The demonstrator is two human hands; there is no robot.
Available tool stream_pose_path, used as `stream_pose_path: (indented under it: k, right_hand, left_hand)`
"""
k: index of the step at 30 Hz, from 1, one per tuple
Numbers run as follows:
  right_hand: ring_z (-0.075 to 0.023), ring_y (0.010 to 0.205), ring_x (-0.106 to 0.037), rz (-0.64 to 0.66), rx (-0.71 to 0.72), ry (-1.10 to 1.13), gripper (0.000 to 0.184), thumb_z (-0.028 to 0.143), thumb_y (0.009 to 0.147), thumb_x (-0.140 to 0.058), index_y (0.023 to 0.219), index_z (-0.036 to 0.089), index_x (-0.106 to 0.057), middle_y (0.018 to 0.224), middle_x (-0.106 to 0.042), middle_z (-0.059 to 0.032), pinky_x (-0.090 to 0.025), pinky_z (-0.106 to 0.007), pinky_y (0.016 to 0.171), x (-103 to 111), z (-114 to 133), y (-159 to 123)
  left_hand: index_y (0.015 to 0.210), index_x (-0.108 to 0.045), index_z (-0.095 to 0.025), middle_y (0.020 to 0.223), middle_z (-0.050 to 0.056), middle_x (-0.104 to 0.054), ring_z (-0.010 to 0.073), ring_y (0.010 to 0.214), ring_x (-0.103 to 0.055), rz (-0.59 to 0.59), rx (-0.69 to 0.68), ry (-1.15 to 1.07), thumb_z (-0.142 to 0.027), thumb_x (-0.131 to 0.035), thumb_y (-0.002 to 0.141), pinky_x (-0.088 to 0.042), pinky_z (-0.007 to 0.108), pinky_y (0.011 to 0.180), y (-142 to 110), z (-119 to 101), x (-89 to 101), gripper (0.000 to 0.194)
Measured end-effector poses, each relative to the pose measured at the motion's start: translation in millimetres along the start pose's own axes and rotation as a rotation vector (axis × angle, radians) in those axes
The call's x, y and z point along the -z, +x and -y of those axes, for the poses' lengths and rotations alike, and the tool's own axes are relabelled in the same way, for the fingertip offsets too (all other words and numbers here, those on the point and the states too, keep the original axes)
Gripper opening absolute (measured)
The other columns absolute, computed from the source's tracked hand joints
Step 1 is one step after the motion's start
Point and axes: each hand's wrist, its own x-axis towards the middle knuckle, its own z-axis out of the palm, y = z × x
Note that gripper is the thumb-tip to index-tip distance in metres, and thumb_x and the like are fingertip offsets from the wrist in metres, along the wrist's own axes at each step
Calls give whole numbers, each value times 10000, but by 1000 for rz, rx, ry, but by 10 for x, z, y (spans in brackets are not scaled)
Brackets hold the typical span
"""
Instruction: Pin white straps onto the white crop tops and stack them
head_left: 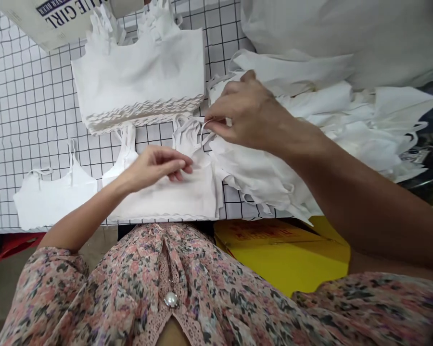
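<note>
A white camisole top (180,194) lies flat on the gridded table in front of me. My left hand (159,166) rests on it with fingers curled, pinching the fabric near its neckline. My right hand (245,113) is closed in a pinch on a thin white strap (198,126) at the edge of a loose heap of white tops (346,129) on the right. A neat stack of folded white tops (140,79) sits further back on the table.
Another white camisole (54,197) lies flat at the left on the white grid-patterned table (29,105). A printed cardboard box (50,19) is at the back left. A yellow box (285,254) stands below the table edge. A large white bag (346,33) fills the back right.
</note>
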Motion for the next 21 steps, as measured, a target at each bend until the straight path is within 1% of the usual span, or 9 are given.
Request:
stream_pose_path:
  k: [1,3,4,6,9,11,14,18,21]
  right_hand:
    - [-266,931,-626,-41,-23,-24,268,234,1001,-607,736,212,-639,738,-678,-71,-386,-692,1172,35,73,-57]
    - [-288,959,-622,-131,-89,-33,305,277,1008,-635,709,213,-632,713,-673,-86,-273,-785,1211,71,258,-207]
    - [-292,956,-617,-171,-125,-24,311,281,1005,-644,701,214,-634,700,-666,-89,-234,-815,1215,71,361,-296]
    - [-290,925,-606,-216,-171,-3,317,251,1001,-632,686,221,-637,662,-630,-82,-215,-848,1206,33,564,-489]
    - [-278,872,-590,-241,-171,-56,323,168,1014,-560,714,222,-669,641,-570,-65,-258,-871,1174,-92,828,-776]
    - [-269,854,-581,-245,-122,-197,322,120,1025,-520,783,215,-711,655,-558,-59,-297,-872,1142,-177,967,-951]
    - [-260,832,-578,-241,-32,-452,294,74,1027,-511,895,181,-751,672,-571,-55,-371,-843,1075,-231,1128,-1193]
    - [-270,799,-605,-187,-18,-557,190,88,1008,-591,900,115,-745,653,-579,-54,-460,-766,1005,-142,1290,-1515]
    - [-297,779,-640,-109,-29,-451,153,147,996,-669,860,107,-727,641,-608,-63,-529,-685,939,-57,1369,-1723]
  left_hand:
    - [1079,-845,-136,1064,112,-853,149,835,-798,66,49,-103,-254,-776,944,-681,323,842,-8,40,-103,193]
    - [1095,-844,-144,1176,127,-840,183,1001,-821,115,127,-321,-279,-785,958,-661,382,1016,-10,145,-321,201]
    - [1091,-845,-146,1217,132,-831,198,1081,-815,101,155,-433,-297,-788,966,-630,401,1093,2,201,-426,204]
    - [1045,-846,-141,1213,141,-829,220,1159,-796,34,193,-640,-344,-811,965,-584,415,1169,53,300,-604,221]
    - [927,-830,-130,1038,130,-839,210,1048,-799,-81,224,-845,-386,-880,912,-592,410,1137,168,395,-782,261]
    - [887,-821,-129,947,98,-827,160,922,-779,-129,236,-887,-352,-903,887,-600,376,1089,228,435,-858,238]
    - [865,-831,-130,943,76,-827,102,816,-738,-165,232,-879,-275,-858,905,-587,325,1036,251,481,-948,153]
    - [848,-830,-126,987,101,-839,138,891,-783,-173,195,-896,-240,-754,963,-582,344,1045,214,508,-1028,179]
    - [860,-814,-132,985,103,-842,178,938,-808,-190,185,-913,-242,-729,980,-588,391,1070,204,500,-1013,184]
